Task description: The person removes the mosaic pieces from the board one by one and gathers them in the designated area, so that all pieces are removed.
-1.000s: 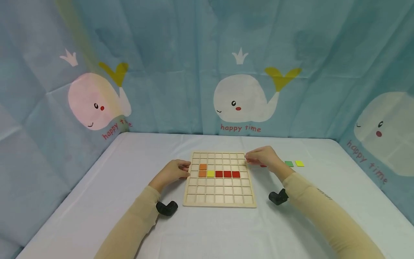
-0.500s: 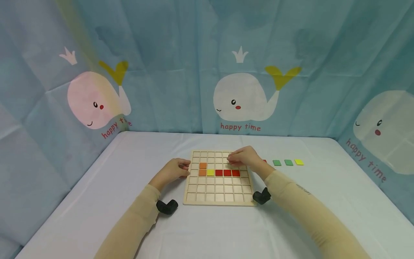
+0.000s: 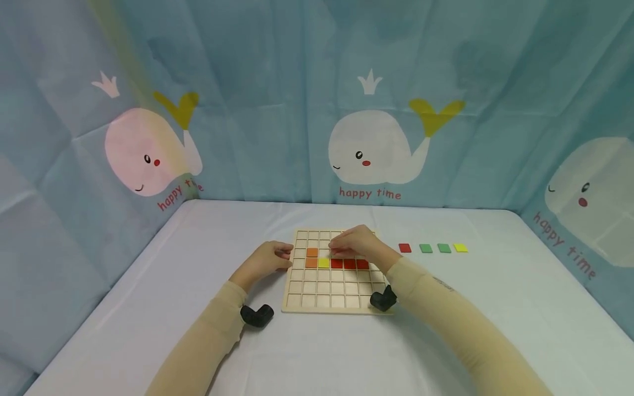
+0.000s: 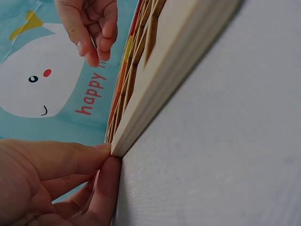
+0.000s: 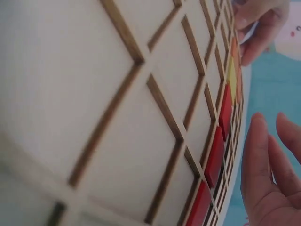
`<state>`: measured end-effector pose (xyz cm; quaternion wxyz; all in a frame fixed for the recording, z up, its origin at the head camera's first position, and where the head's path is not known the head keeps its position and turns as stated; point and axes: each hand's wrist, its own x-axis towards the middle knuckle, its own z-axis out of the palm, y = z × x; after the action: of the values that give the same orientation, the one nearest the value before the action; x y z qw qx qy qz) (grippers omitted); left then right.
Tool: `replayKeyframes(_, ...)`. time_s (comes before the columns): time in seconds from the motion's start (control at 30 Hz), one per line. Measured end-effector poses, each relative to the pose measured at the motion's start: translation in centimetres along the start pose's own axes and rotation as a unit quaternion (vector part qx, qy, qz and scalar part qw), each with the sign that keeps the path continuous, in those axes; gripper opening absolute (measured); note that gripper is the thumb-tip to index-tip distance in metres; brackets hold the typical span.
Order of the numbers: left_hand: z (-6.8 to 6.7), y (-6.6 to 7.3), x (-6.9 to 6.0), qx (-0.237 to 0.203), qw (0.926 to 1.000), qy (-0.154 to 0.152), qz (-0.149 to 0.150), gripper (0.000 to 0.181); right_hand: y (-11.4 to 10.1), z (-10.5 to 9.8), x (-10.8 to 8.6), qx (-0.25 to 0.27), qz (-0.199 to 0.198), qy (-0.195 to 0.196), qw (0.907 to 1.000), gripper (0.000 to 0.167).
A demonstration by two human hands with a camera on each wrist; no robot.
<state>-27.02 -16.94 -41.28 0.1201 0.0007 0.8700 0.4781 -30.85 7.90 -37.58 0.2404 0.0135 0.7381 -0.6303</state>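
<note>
A square wooden grid board (image 3: 317,301) lies flat on the table. Two orange tiles (image 3: 311,263), a yellow tile (image 3: 323,263) and three red tiles (image 3: 337,264) sit in its cells. My left hand (image 3: 264,264) pinches the board's left edge between thumb and fingers, seen closely in the left wrist view, where the rim (image 4: 160,94) runs diagonally. Over the red row hovers my right hand (image 3: 358,243), covering some cells behind it. In the right wrist view its fingertips (image 5: 257,123) are parted, and nothing shows between them.
Right of the board lie a loose red tile (image 3: 404,248), two green tiles (image 3: 426,248) and a yellow tile (image 3: 460,248) in a row. A white cloth covers the table (image 3: 307,352). Behind hangs a blue curtain (image 3: 267,148) with whale prints.
My right hand has moved left from the board's right edge to above the red tiles, uncovering the loose red and green tiles. The left hand stays at the board's left edge.
</note>
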Motion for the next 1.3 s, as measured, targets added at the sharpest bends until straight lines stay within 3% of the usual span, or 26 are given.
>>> replayKeyframes(0.3, 0.1, 0.0, 0.0, 0.007, 1.0, 0.0, 0.005, 0.051, 0.2, 1.5, 0.7, -0.024, 0.014, 0.009, 0.9996, 0.03)
replayKeyframes(0.5, 0.3, 0.0, 0.0, 0.007, 0.9999, -0.007, 0.003, 0.051, 0.4, 2.1, 1.1, -0.05, 0.003, -0.008, 0.9987, 0.03)
replayKeyframes(1.07, -0.2, 0.1, 0.1, 0.004, 0.9999, -0.003, 0.01, 0.05, 0.0, 3.4, 2.1, -0.055, 0.012, 0.015, 0.9983, 0.024)
replayKeyframes(1.3, -0.1, 0.0, 0.3, 0.01, 0.9999, 0.002, 0.005, 0.049, -0.1, 3.7, 2.7, -0.048, 0.034, 0.021, 0.9981, 0.023)
